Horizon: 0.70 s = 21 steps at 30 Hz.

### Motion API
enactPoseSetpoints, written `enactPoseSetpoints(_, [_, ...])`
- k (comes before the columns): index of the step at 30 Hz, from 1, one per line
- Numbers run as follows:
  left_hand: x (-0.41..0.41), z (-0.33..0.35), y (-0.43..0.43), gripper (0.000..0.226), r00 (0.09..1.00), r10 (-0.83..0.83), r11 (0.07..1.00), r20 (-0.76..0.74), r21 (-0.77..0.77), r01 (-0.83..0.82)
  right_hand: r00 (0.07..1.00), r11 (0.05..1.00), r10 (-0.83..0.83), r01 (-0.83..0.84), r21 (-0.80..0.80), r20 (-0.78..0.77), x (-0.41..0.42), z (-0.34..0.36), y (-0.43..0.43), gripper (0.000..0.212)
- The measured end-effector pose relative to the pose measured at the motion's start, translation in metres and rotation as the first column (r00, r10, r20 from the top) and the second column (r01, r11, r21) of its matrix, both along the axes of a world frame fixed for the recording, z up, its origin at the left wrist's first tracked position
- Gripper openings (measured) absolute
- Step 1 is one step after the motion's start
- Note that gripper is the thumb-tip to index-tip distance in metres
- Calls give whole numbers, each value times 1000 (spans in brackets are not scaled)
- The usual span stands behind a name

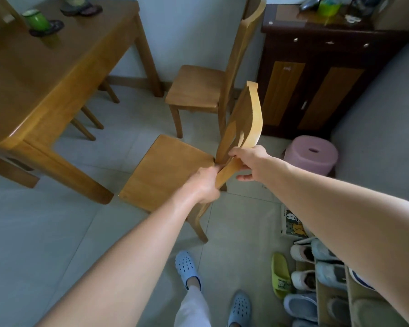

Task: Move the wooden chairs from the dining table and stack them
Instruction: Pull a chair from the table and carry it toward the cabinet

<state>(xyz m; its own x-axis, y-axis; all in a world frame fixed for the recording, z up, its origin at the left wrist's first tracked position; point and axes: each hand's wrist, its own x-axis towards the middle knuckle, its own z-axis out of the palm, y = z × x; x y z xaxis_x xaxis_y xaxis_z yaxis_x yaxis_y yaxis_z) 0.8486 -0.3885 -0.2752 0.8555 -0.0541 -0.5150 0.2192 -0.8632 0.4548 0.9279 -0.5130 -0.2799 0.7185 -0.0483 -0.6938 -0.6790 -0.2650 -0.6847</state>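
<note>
Gripping the near chair (pixel 165 168) by its backrest, left hand (pixel 204 185) and right hand (pixel 250 161) both closed, beside the bench (pixel 57 74).

1 head-worn wide-angle view looks steeply down and forward from close above the outstretched arms, with the brown wooden dining table (pixel 45 74) at 10 o'clock and the grey tiled floor (pixel 45 232) beneath.
</note>
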Motion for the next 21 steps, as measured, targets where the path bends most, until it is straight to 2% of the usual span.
enactPoseSetpoints(9, [-11, 0, -28, 77, 999, 36, 993, 26, -114, -33, 997, 999, -30, 32, -27, 64, -3, 1, -24, 25])
enactPoseSetpoints(12, [-15, -4, -53, 80, 998, 22, 992, 59, -127, -14, 996, 997, -42, 47, -64, 76, -7, 3, -47, 31])
enactPoseSetpoints(16, [-24, -7, -89, 94, 995, -60, 995, 74, -78, 66, 992, 991, -99, 105, -78, 73, -17, 1, -80, 35])
enactPoseSetpoints(21, [-39, -2, -136, 101, 975, -205, 978, 87, -25, 208, 979, 974, -185, 194, -117, 80, -34, 3, -125, 32])
